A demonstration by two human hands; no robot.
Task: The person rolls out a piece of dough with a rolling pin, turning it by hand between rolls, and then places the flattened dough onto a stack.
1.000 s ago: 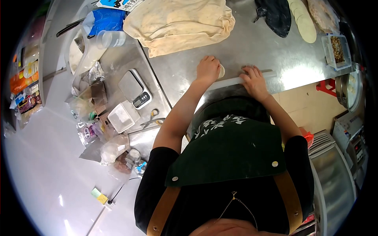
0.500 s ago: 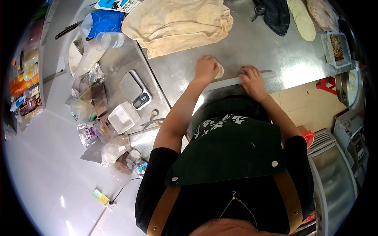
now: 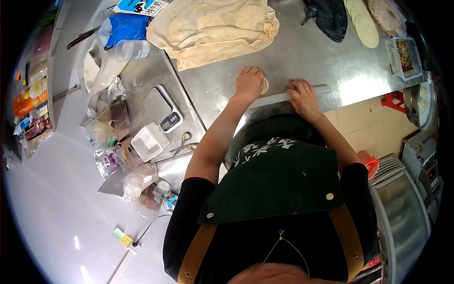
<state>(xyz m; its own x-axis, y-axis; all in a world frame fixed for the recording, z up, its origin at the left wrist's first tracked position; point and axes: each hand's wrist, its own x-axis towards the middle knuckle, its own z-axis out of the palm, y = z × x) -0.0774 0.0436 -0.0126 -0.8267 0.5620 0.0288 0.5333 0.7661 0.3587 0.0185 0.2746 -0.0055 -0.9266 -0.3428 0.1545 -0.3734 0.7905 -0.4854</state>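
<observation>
My left hand (image 3: 249, 84) is closed on a small round piece of dough (image 3: 266, 86), most of it hidden under the palm and fingers; only a pale rim shows at the right. Just below it a white rolling pin (image 3: 270, 100) lies across the steel table near the front edge. My right hand (image 3: 303, 98) rests over the pin, its fingers bent across the far side and the palm against it. Beyond both hands a large cream cloth (image 3: 213, 35) covers something.
At the back right are a black bag (image 3: 329, 19), flat pale dough rounds (image 3: 366, 31) and a tub of chopped filling (image 3: 403, 57). To the left lie a digital scale (image 3: 163, 108), scissors (image 3: 184, 144), a white tub (image 3: 148, 143) and a blue bag (image 3: 126, 29).
My left hand has turned slightly over the dough, its knuckles shifting a little. My right hand and the rolling pin look unchanged.
</observation>
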